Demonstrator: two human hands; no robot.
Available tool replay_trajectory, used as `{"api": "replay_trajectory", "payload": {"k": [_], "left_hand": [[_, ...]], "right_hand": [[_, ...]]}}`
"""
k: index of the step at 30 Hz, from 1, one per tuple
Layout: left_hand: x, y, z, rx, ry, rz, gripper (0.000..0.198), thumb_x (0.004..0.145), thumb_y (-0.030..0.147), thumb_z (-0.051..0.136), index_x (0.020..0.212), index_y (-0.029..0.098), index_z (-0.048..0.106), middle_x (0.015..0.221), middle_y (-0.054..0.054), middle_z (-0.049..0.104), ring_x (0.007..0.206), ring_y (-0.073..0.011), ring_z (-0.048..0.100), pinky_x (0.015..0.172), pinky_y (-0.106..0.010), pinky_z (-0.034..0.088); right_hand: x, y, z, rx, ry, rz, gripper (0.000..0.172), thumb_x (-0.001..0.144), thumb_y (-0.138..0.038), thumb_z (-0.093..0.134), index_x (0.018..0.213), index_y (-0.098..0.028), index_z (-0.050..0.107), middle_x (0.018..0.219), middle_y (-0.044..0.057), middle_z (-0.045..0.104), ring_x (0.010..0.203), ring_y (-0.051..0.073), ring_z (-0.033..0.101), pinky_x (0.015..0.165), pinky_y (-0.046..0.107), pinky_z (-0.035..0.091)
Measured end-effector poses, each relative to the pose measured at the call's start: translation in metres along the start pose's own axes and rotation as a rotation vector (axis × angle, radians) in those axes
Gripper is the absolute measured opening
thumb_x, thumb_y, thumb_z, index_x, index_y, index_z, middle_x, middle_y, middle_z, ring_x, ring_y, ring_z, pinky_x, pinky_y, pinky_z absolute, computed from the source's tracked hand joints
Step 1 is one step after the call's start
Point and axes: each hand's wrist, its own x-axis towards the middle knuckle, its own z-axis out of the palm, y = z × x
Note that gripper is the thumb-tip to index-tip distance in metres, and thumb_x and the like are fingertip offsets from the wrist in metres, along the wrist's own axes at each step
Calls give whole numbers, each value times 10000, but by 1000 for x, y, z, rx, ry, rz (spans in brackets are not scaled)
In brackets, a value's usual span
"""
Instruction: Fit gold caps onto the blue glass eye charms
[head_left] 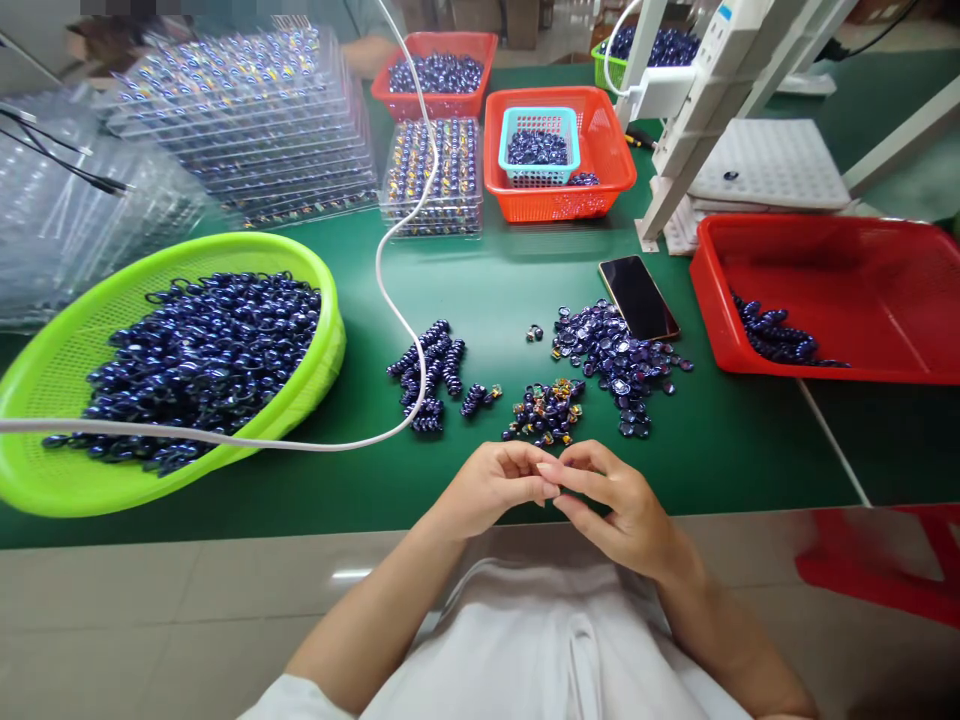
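My left hand (506, 485) and my right hand (619, 500) meet at their fingertips over the table's front edge. Both are closed in a pinch, and whatever lies between the fingers is hidden. Just beyond them is a small pile of dark blue pieces with gold and coloured parts (551, 408). Behind it to the right spreads a heap of shiny dark blue caps (611, 350). To the left lie stacked rows of dark blue ring-like pieces (431, 365), with a short stack (480, 397) close by.
A green basket (334, 340) full of dark blue rings stands left. A white cable (390, 300) crosses the table. A phone (637, 295) touches the caps. Right is a red tray (862, 300). Behind stand clear trays (431, 180), a red basket (517, 205) and a metal post (675, 150).
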Motion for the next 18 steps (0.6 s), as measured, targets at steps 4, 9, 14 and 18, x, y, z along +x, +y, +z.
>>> {"api": "replay_trajectory", "payload": {"k": [4, 9, 14, 18], "left_hand": [[-1, -2, -1, 6, 1, -50, 256, 630, 243, 882, 807, 112, 752, 671, -11, 708, 613, -102, 613, 634, -228, 502], [-3, -3, -2, 17, 14, -84, 283, 610, 256, 893, 803, 106, 751, 672, -22, 716, 596, -109, 616, 628, -240, 505], [-7, -5, 3, 56, 53, -6, 278, 652, 283, 873, 838, 119, 748, 747, -49, 748, 677, -149, 675, 689, -276, 550], [-10, -14, 9, 131, 128, 140, 237, 684, 306, 851, 818, 137, 752, 799, -62, 755, 749, -187, 700, 746, -314, 580]], "right_hand": [[-1, 3, 2, -103, 61, -76, 421, 913, -113, 587, 1292, -296, 587, 1056, 65, 618, 961, 180, 629, 785, 316, 567], [-2, 1, 4, -122, 79, -68, 175, 896, -138, 615, 1033, -246, 611, 995, 61, 627, 916, 179, 639, 776, 319, 571], [-5, -1, 9, -64, 109, -1, 127, 883, -135, 612, 930, -233, 546, 942, 50, 620, 901, 180, 632, 775, 315, 545], [-9, -2, 14, 15, 128, 141, 115, 891, -139, 576, 935, -237, 535, 882, 27, 614, 835, 173, 622, 754, 300, 524]]}}
